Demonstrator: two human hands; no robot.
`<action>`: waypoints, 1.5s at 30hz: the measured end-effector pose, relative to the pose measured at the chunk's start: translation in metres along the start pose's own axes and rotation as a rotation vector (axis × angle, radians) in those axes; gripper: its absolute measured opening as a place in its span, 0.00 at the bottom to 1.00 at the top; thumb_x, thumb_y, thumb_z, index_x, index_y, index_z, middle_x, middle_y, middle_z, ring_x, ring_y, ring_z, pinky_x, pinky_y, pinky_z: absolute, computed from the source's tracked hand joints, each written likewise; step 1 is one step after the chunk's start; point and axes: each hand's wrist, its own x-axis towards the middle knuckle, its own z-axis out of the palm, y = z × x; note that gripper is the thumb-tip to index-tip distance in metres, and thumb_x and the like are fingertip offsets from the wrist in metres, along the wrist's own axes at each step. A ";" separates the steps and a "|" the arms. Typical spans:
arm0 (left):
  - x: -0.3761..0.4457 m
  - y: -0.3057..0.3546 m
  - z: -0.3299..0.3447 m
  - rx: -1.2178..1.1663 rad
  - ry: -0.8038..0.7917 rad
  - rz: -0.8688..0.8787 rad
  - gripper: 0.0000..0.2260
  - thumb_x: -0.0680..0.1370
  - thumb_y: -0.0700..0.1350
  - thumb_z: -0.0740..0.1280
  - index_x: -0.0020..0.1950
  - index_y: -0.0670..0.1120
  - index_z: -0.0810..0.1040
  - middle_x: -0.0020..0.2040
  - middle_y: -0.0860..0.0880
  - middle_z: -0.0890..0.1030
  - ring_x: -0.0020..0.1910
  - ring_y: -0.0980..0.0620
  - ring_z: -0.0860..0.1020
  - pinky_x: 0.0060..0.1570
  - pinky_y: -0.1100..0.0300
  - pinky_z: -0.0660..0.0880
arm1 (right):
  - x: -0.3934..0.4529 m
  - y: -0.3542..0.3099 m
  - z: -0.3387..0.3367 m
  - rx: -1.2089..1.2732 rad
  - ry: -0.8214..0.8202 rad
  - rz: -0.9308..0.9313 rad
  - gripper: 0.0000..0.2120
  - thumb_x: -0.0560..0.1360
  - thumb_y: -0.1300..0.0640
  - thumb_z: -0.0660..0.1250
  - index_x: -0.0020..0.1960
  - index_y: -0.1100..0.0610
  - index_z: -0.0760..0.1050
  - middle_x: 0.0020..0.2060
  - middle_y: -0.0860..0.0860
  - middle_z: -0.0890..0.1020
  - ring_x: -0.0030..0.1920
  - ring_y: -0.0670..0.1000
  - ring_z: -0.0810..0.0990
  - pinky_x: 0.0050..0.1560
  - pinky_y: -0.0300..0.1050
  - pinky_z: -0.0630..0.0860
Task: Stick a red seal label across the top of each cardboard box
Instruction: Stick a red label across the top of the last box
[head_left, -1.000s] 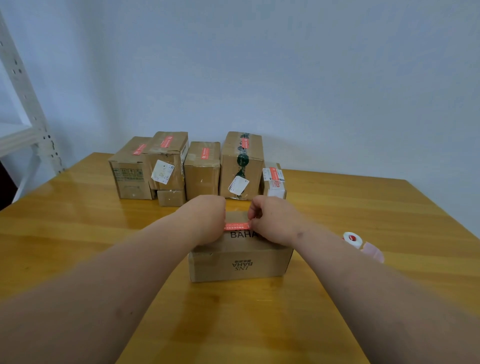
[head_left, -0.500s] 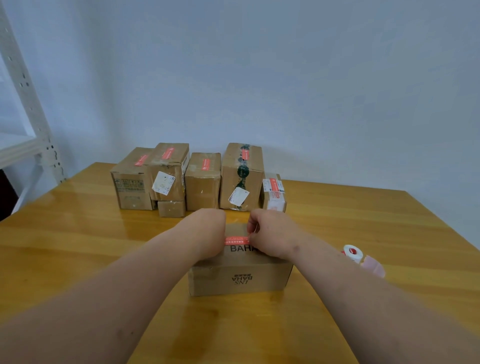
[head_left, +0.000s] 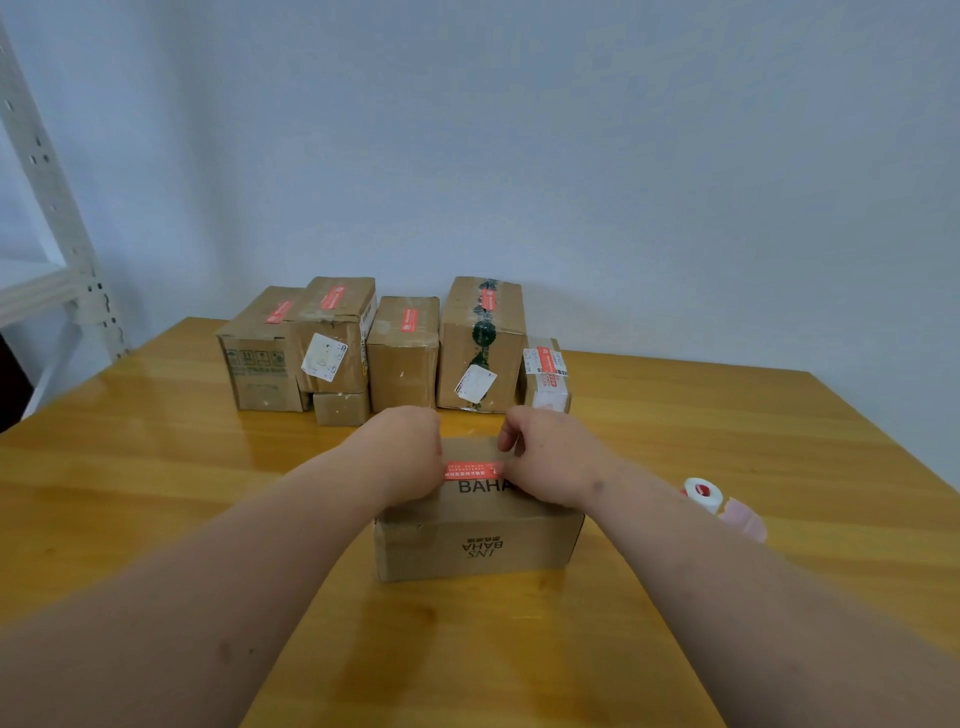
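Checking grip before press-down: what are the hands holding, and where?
The red seal label, by its two ends: left hand at the left end, right hand at the right, over the front box.

Label lowered onto box top

Since a second ago, the red seal label (head_left: 474, 470) has been brought down against the near box (head_left: 475, 545); the right hand (head_left: 550, 460) fingers are seen lifted slightly.

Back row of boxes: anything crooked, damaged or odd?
Mostly tidy. Each taller box carries a red label on top. Oddities: the white shipping stickers on the second box and the green-taped box sit tilted, and a small box under the second box shows no red label from here. No spills or crushing visible.
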 end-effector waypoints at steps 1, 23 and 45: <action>-0.001 0.000 0.000 -0.010 0.003 0.001 0.09 0.79 0.47 0.65 0.57 0.47 0.76 0.53 0.49 0.79 0.50 0.52 0.76 0.50 0.60 0.74 | 0.000 0.002 0.000 -0.007 0.012 0.009 0.07 0.75 0.55 0.68 0.48 0.46 0.71 0.46 0.46 0.73 0.54 0.51 0.74 0.54 0.46 0.75; 0.000 -0.005 0.023 -0.565 0.023 -0.234 0.35 0.70 0.57 0.75 0.73 0.51 0.65 0.69 0.46 0.69 0.68 0.43 0.66 0.68 0.45 0.67 | 0.011 0.000 0.015 0.299 -0.036 0.325 0.42 0.67 0.44 0.76 0.74 0.51 0.62 0.69 0.53 0.67 0.67 0.57 0.68 0.66 0.56 0.71; 0.005 -0.014 0.030 -0.893 -0.011 -0.275 0.26 0.75 0.48 0.72 0.70 0.53 0.65 0.61 0.47 0.72 0.57 0.45 0.73 0.55 0.50 0.75 | 0.009 0.005 0.016 0.511 -0.027 0.336 0.28 0.70 0.52 0.71 0.69 0.52 0.69 0.62 0.52 0.72 0.57 0.53 0.74 0.61 0.54 0.76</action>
